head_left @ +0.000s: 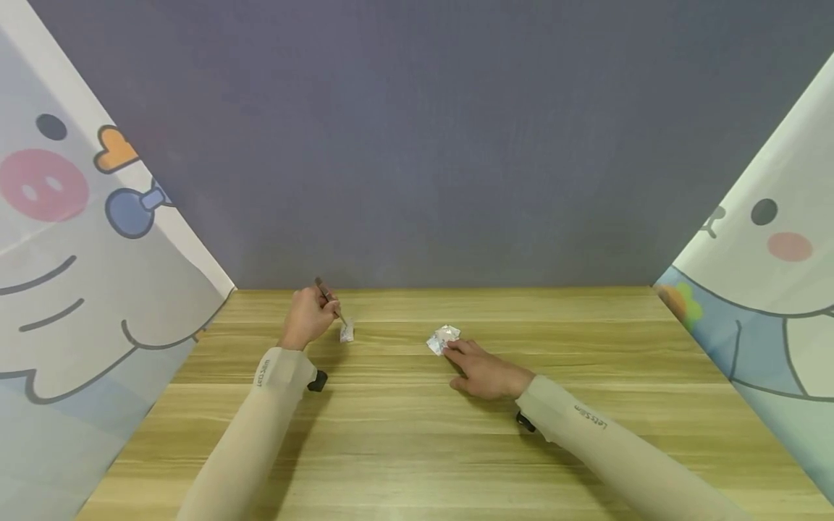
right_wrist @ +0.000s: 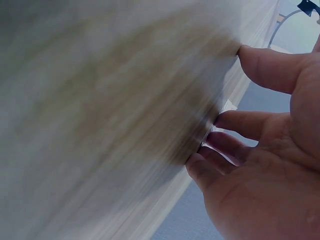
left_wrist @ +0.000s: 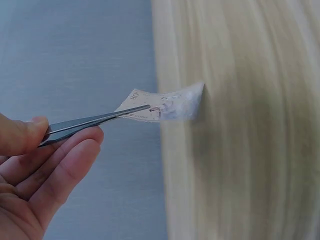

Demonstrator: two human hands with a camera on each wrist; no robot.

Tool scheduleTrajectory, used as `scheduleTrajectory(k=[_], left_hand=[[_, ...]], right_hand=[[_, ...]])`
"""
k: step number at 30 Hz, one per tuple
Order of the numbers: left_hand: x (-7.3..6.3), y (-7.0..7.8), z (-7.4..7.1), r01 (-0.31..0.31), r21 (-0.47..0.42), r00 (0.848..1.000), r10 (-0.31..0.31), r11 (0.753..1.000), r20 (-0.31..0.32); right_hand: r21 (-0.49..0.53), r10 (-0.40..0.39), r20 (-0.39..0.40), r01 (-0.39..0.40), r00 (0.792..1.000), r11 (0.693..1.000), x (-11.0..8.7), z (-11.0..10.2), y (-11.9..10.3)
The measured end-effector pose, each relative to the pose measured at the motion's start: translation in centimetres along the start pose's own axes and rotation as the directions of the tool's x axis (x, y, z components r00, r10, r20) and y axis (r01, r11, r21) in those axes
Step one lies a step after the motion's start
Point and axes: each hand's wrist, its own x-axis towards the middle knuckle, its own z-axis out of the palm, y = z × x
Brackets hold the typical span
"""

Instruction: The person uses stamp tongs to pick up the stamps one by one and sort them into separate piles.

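My left hand (head_left: pixel 309 316) pinches a pair of metal tweezers (left_wrist: pixel 85 127) between thumb and fingers. A postage stamp (left_wrist: pixel 172 104) with a printed number and toothed edges is between the tweezer tips, slightly curved, and one corner points toward the tabletop. In the head view this stamp lies over the left part of the table. My right hand (head_left: pixel 485 370) rests palm down, its fingers fairly straight and the fingertips on the wood. The index finger touches the near edge of a small cluster of overlapping stamps (head_left: pixel 443 337), mostly hidden in the right wrist view.
The wooden tabletop (head_left: pixel 404 449) runs back to a grey upright panel (head_left: pixel 443 145). Cartoon-printed side panels (head_left: pixel 117 304) close in the left and right. A dark wrist device (head_left: pixel 317 380) shows under the left cuff.
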Motion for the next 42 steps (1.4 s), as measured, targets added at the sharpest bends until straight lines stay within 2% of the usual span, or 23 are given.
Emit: scheduleTrajectory(k=[6,11,15,26,32,42], left_hand=[[0.4,-0.9,0.5,0.042,0.017,0.999,-0.042,0.999,0.021],[0.9,-1.7,1.2,0.010,0.102,1.000,-0.013,0.995,0.024],[1.0,-1.8,1.3,-0.007,0.115,1.000,0.005,0.993,0.018],[0.9,-1.9,1.1,-0.024,0.097,0.997,0.031,0.995,-0.068],[0.8,-1.2,1.3,-0.039,0.043,0.996,0.043,0.998,-0.079],[0.7,0.8,2.1,-0.113,-0.045,0.989,0.108,0.993,-0.102]], right_hand=[[-0.009,-0.013,-0.007,0.013,1.000,1.000,0.1,0.2,0.3],[-0.015,-0.009,0.006,0.009,1.000,1.000,0.1,0.1,0.2],[-0.013,-0.006,0.008,0.006,1.000,1.000,0.1,0.1,0.1],[-0.012,-0.010,0.016,0.010,1.000,1.000,0.1,-0.1,0.0],[-0.018,-0.006,0.018,0.007,1.000,1.000,0.1,-0.1,0.1],[-0.011,0.007,0.019,-0.007,1.000,1.000,0.2,-0.1,-0.2]])
